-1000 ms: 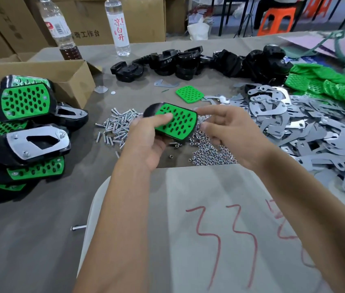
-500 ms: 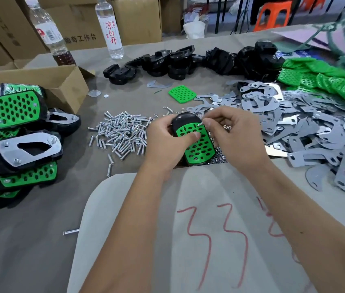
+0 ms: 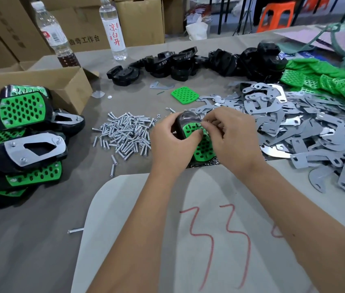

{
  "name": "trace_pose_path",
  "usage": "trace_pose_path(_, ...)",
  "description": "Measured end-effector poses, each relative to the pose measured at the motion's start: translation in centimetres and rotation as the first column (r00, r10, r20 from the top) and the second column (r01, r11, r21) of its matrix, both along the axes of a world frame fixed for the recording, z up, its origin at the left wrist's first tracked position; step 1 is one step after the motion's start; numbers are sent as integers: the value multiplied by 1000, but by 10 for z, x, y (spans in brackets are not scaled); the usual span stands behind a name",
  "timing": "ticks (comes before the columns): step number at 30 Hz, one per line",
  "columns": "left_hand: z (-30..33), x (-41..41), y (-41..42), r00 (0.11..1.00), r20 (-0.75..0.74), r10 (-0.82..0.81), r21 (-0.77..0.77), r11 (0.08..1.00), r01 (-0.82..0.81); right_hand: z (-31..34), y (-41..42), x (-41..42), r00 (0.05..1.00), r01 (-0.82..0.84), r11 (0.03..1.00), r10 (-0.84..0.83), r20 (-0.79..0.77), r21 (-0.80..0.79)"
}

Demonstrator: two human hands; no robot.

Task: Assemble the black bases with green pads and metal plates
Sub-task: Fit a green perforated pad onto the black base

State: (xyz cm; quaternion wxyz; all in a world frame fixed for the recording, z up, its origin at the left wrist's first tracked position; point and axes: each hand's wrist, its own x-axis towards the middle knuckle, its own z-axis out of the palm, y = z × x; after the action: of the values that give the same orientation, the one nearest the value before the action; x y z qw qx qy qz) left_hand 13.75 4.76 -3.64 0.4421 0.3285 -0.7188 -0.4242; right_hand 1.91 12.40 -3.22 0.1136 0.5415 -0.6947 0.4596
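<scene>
While left hand grips the black plastic base | right hand pinches at its perforated green pad (object hidden) | risk: pad shifts, holes misalign.

Bright, even light; edges bowed, slightly soft.
</scene>
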Motion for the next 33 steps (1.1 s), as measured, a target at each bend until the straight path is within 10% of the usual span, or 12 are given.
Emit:
trace_pose_path(5,2,-2,5,999,-3,39,-106,994,-39,-3,-2,5,976,100,994,-92,199,-32)
trace_pose_path(13,-1,2,-3,999,-8,-35,-15,999,35,4,0,-16,991,-126,992,127,-37,20)
trace_pose_path(18,1,-3,1,1000,-18,-5,-61,998,4,-5,-3,-2,968,7,1000,-8,250,4)
trace_pose_path(23,0,-3,-3,988,-133,-83,117,988,99,1,0,-11,704,-143,987,150,694,-68)
trace_pose_path(30,11,5,-13,968,-211,-136,153,974,170,3,0,-21,433,-311,936,292,853,-163)
trace_pose_path(33,18,29,-34,998,55,39,-33,999,-37,-1,2,-25,392,-226,956,266,881,-188)
